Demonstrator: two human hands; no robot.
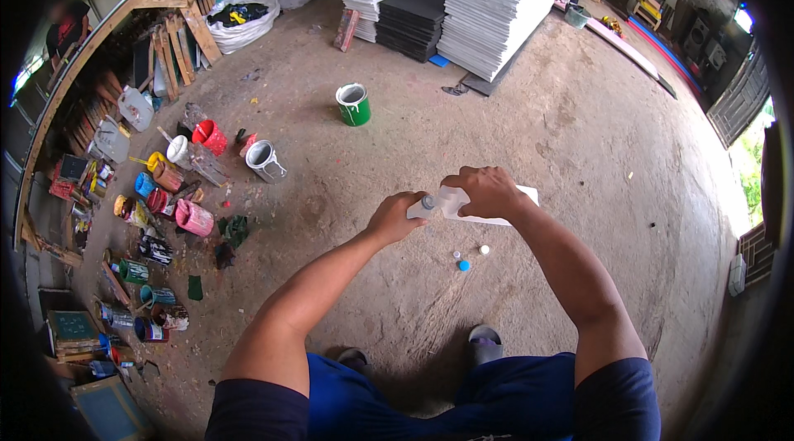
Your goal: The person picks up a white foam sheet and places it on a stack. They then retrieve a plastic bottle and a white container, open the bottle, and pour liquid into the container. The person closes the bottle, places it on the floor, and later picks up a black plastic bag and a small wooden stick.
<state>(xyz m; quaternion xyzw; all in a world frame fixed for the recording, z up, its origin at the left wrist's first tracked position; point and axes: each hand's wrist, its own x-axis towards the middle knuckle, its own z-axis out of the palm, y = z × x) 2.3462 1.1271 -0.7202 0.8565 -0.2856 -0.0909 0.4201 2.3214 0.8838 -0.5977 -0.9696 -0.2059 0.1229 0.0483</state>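
Right hand (488, 190) clamps a tilted white jug (463, 205); left hand (395, 218) grips its neck, small caps (464, 265) already off, below on the floor (529, 127).

white jug (488, 205) | green can (354, 105) | pink pot (194, 218) – blue cap (464, 266)

Translucent plastic jug (488, 205); rough matt dirt floor (529, 135); glossy metal can (354, 104).

Workshop; paint cans (165, 218), stacked boards (496, 3), dirt floor (496, 135).
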